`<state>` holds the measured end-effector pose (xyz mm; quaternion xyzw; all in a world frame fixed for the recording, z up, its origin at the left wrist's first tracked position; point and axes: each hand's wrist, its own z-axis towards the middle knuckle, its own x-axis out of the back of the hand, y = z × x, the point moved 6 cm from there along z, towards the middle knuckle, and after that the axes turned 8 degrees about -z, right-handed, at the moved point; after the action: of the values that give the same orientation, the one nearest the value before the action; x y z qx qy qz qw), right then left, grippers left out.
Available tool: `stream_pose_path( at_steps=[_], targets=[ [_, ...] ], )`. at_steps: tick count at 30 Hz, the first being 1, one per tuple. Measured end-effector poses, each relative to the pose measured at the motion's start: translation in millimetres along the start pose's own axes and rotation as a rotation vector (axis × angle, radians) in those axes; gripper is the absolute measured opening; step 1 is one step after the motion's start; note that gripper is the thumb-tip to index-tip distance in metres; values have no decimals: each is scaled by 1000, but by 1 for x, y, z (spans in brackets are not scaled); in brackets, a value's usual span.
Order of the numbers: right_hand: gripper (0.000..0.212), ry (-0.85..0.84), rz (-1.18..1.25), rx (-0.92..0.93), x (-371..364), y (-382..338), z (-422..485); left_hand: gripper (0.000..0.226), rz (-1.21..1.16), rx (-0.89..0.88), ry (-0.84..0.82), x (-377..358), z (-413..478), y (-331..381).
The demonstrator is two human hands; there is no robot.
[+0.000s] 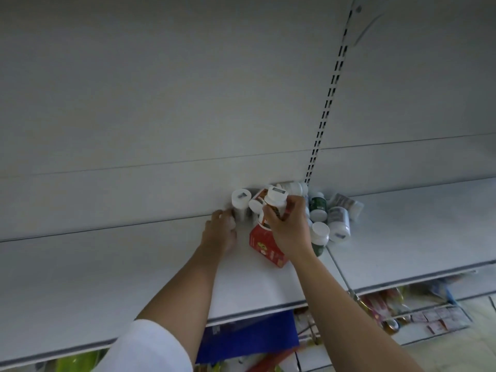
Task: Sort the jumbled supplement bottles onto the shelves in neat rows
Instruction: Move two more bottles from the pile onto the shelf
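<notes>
On the white shelf [134,277] a jumble of supplement bottles lies against the back panel. My left hand [220,232] touches a silver bottle with a white cap [240,204] standing upright at the back. My right hand [288,229] grips a white-capped bottle [276,201] lifted above a red box [264,244] that lies on the shelf. To the right lie a dark green bottle [318,206], a white-labelled bottle [339,224] and another green one with a white cap [320,236], mostly tipped over.
A slotted upright [326,108] runs up the back panel behind the pile. A joint separates this shelf from the neighbouring shelf [416,237] on the right. Below the shelf edge show a blue package [249,336] and coloured packets [389,304].
</notes>
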<state>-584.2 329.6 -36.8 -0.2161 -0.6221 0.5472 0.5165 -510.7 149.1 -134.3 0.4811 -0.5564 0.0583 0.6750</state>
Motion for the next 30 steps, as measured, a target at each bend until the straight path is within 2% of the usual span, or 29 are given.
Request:
stream_pose_path(
  at_steps=[3,5,7,11,14,16,19,24,26,30],
  targets=[
    [42,-10,-7,-6,-2,4,2,43,126,-13,12,5,-1,-2],
    [42,-14,-1,-12,-6,4,3,46,203,7,11,6,-4,-12],
    [43,-32,5,-15,-14,3,3,44,86,40,30,10,-11,-18],
    [41,-65,76,-16,-26,-4,0,21,-482,117,28,32,-36,-8],
    [36,-81,155,-25,-22,-22,-10,19,-1170,255,-8,53,-73,16],
    [32,-84,225,-26,-12,-39,-20,14,-1445,271,-37,71,-100,37],
    [21,-122,301,-20,12,-64,-40,13,-1487,180,-56,94,-135,67],
    [9,-146,377,-66,62,-97,-76,33,-1528,183,-29,125,-187,113],
    [6,-139,429,-132,84,-104,-87,29,-1521,136,-9,139,-209,134],
    [14,-163,632,-242,129,-116,-109,19,-1439,12,5,151,-247,177]
  ],
)
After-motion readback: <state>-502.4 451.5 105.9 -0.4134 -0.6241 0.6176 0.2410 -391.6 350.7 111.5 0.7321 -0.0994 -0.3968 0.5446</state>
